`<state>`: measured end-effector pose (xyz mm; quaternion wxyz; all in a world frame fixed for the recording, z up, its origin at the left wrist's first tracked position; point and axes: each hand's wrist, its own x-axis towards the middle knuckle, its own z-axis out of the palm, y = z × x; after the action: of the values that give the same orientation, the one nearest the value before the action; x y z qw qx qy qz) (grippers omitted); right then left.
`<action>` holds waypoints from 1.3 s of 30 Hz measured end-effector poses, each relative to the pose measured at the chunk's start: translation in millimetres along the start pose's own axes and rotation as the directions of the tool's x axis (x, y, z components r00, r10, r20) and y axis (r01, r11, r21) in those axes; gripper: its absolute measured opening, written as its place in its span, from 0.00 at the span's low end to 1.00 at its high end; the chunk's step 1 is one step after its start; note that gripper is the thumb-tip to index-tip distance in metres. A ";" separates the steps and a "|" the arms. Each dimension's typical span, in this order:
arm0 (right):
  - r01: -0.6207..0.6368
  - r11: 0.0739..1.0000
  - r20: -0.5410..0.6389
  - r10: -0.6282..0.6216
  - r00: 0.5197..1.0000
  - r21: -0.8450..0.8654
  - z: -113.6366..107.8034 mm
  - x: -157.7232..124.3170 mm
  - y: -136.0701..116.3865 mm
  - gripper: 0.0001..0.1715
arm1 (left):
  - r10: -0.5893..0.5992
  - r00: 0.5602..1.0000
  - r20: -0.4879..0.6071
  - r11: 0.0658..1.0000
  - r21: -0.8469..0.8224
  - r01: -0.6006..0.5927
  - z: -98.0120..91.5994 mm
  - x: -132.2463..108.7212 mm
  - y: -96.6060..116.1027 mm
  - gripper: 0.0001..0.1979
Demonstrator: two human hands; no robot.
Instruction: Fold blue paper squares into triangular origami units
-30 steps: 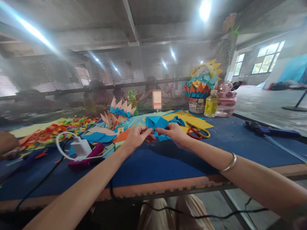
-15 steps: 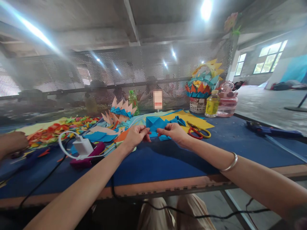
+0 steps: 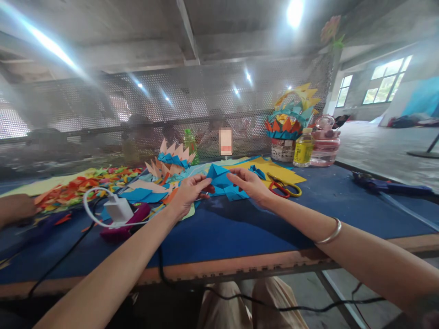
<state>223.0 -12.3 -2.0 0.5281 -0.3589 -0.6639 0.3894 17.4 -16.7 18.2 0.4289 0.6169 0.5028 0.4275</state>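
Both hands (image 3: 190, 193) (image 3: 253, 186) pinch folded blue paper (image 3: 218, 172) between them; each is nearly closed.

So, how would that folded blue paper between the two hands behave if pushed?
The folded blue paper looks thin, so it's probably light. Being creased, it's likely somewhat stiff, though a firm push might bend its thin edges.

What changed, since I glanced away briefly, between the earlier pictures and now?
The left hand has shifted slightly left and the right hand slightly up, widening the gap. The blue paper between them now shows a more pointed peak; neither visibly let go. The scissors and basket stayed put.
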 end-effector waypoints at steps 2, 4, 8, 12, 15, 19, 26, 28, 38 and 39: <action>0.031 0.999 -0.033 -0.032 0.999 -0.024 -3.3 3.7 3.9 0.24 | -0.018 1.000 0.003 1.000 -0.011 0.018 -0.1 -0.2 0.8 0.12; 0.068 0.996 -0.037 -0.070 0.997 -0.055 -5.1 5.9 7.9 0.21 | -0.031 0.999 0.006 0.999 -0.024 0.031 0.3 -0.1 1.3 0.12; 0.177 0.975 0.047 -0.172 0.984 -0.135 -0.6 1.8 9.6 0.13 | -0.039 0.999 -0.014 0.997 -0.073 0.038 1.0 0.3 2.0 0.13; 0.303 0.927 0.204 -0.260 0.944 -0.221 5.4 -7.0 5.5 0.12 | -0.054 0.998 -0.028 0.990 -0.129 0.050 -0.4 0.8 2.6 0.13; 0.385 0.880 0.230 -0.328 0.916 -0.278 4.1 -8.7 4.3 0.23 | -0.068 0.997 -0.032 0.987 -0.151 0.062 -2.2 1.9 1.9 0.13; 0.481 0.794 0.227 -0.425 0.876 -0.372 -0.2 -6.4 3.8 0.32 | -0.074 0.997 -0.023 0.984 -0.164 0.069 -2.7 3.4 0.5 0.13; 0.598 0.604 0.271 -0.548 0.792 -0.527 -0.7 -5.4 -0.9 0.22 | -0.080 0.997 0.014 0.983 -0.166 0.081 1.2 2.3 2.6 0.14; 0.623 0.558 0.306 -0.559 0.770 -0.548 -1.6 -4.8 -0.4 0.21 | -0.085 0.996 0.022 0.983 -0.163 0.087 1.6 2.3 2.4 0.14; 0.689 0.430 0.421 -0.566 0.709 -0.583 -7.8 -4.5 1.5 0.18 | -0.067 0.997 0.047 0.977 -0.198 0.075 -0.3 5.6 -3.3 0.13; 0.694 0.423 0.430 -0.564 0.705 -0.583 -8.1 -4.8 1.1 0.17 | -0.064 0.997 0.051 0.977 -0.202 0.073 -0.6 5.7 -3.2 0.13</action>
<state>231.9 -15.0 -3.9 0.3949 -0.2230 -0.8860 -0.0963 16.8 -10.6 15.9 0.5151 0.5614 0.4678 0.4480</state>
